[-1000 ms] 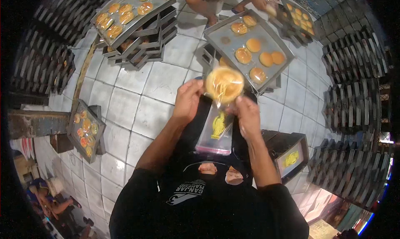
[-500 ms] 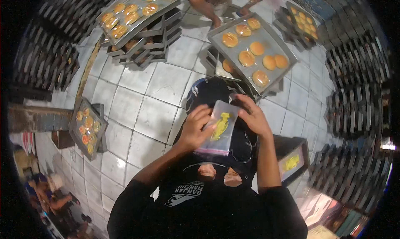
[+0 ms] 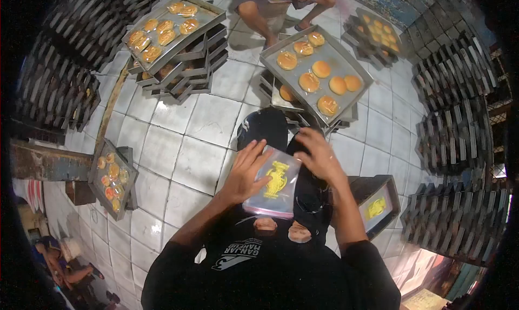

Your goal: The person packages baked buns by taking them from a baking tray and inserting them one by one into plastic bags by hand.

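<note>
A stack of clear plastic bags point(image 3: 277, 183) with a yellow print lies on my lap. My left hand point(image 3: 246, 175) rests on the stack's left side, fingers stretched out. Close to the stack's upper right, my right hand point(image 3: 320, 157) has its fingers apart, slightly blurred, with nothing seen in it. Beyond my knees, a metal tray point(image 3: 346, 53) holds several round buns point(image 3: 321, 68), some bare and some in clear bags. It sits on other trays.
Stacked trays with wrapped buns point(image 3: 208, 26) stand at the upper left. A smaller tray point(image 3: 111, 185) is at left. A box with more bags point(image 3: 375, 208) is at right. Another person's legs point(image 3: 251, 18) show at the top. Tall tray stacks point(image 3: 454, 218) line the sides.
The bun that both hands held in a clear bag has left them, and a wrapped bun now lies at the tray's left corner. Both hands have come back to the bag stack.
</note>
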`<state>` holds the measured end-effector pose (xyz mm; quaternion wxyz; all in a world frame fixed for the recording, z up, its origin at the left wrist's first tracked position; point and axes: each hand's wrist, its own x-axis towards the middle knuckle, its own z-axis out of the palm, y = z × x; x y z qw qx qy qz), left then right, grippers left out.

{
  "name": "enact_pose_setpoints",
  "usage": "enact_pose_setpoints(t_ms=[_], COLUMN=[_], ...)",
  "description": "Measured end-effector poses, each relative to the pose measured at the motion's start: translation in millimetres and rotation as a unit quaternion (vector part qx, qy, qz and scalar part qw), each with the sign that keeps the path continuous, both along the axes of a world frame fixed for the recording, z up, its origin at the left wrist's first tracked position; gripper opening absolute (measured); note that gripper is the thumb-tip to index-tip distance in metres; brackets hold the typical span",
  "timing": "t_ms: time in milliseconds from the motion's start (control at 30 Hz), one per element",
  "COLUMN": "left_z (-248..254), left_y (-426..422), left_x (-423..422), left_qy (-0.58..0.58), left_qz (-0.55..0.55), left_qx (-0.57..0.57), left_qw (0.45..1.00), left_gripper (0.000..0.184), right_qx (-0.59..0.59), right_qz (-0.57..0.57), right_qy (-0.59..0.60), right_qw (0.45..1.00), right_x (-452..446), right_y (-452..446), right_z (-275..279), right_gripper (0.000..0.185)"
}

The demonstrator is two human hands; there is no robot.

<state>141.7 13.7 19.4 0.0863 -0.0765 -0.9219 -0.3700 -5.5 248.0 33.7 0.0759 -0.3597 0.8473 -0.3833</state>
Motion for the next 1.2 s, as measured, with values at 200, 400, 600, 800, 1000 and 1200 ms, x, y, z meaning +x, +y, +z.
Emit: enact_pose_setpoints(t_ms=[200, 400, 600, 800, 1000, 1200], left_z=[-31, -32, -33, -32, 6, 49], left_y=[-12, -14, -22, -37, -70, -14], left_x=[-27, -44, -47, -54, -149, -164], left_qy=[-0.001, -0.069, -0.106, -0.130, 0.083, -0.120], left_qz=[-0.045, -0.036, -0.037, -0.054, 0.113, -0.042], left_qx=[-0.006, -0.032, -0.011, 0.085, 0.347, 0.695], left_qw=[0.999, 0.996, 0.994, 0.986, 0.927, 0.707], left_gripper=[0.071, 0.063, 0.061, 0.074, 0.083, 0.050], right_qx=[-0.026, -0.142, 0.119, 0.107, 0.083, 0.064], right_qz=[-0.115, -0.253, -0.269, -0.130, 0.000, 0.045], right_qy=[-0.061, -0.296, -0.161, 0.226, 0.328, 0.357], right_qw=[0.991, 0.910, 0.942, 0.960, 0.941, 0.931], right_x=[-174, -368, -429, -370, -226, -98], right_y=[-42, -90, -128, -132, -83, -52], right_z=[-40, -201, -247, -102, 105, 153], right_gripper=[0.029, 0.020, 0.018, 0.015, 0.018, 0.020])
